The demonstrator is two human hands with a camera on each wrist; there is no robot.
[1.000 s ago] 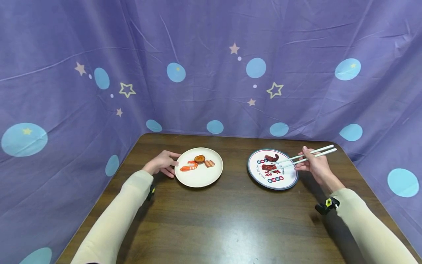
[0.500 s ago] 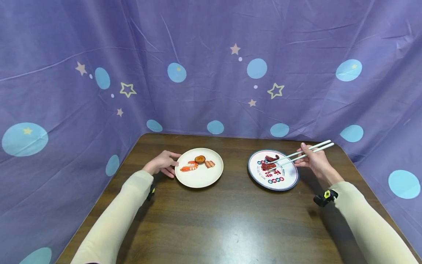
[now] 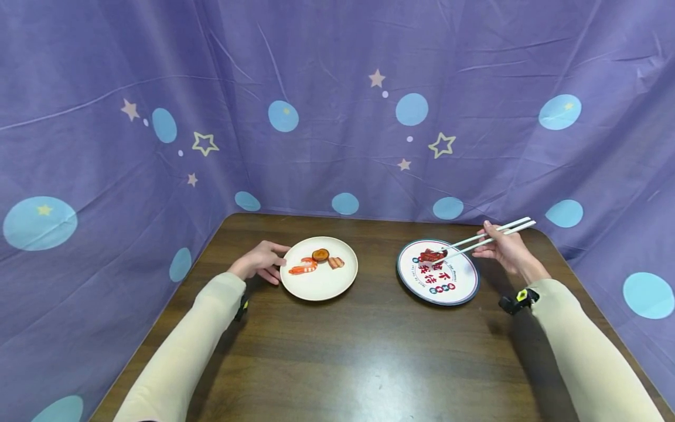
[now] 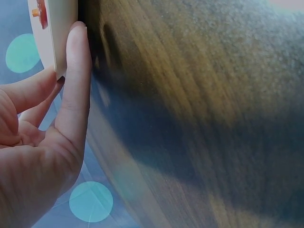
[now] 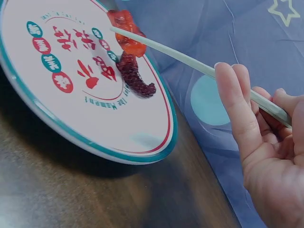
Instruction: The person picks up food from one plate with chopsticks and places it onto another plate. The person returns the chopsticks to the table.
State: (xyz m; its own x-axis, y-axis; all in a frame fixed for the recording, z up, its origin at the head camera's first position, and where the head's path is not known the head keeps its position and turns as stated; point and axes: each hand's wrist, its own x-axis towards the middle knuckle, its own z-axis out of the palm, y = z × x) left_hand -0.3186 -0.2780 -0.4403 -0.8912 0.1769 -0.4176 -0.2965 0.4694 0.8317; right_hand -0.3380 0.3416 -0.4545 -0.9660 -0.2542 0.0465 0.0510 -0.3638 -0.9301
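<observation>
My left hand (image 3: 262, 261) pinches the left rim of a cream plate (image 3: 316, 288), thumb and fingers on either side of it. A shrimp (image 3: 303, 266), a round brown mushroom slice (image 3: 320, 254) and a striped meat piece (image 3: 336, 262) lie on that plate. With my right hand (image 3: 503, 249) I hold white-green chopsticks (image 3: 469, 241) over a printed plate (image 3: 459, 284). Their tips are at a glossy red-brown meat piece (image 5: 127, 35); whether they grip it, I cannot tell. A dark curled piece like a tentacle (image 5: 135, 76) lies against it.
The brown wooden table (image 3: 337, 351) carries both plates near its back edge. Behind and beside it hangs a purple curtain (image 3: 337, 117) with stars and blue ovals. A black wrist camera (image 3: 519, 300) sits on my right wrist.
My right hand and the chopsticks have moved slightly toward the back. The red-brown meat piece has shifted back too, up to the dark curled piece. My left hand stays at the cream plate.
</observation>
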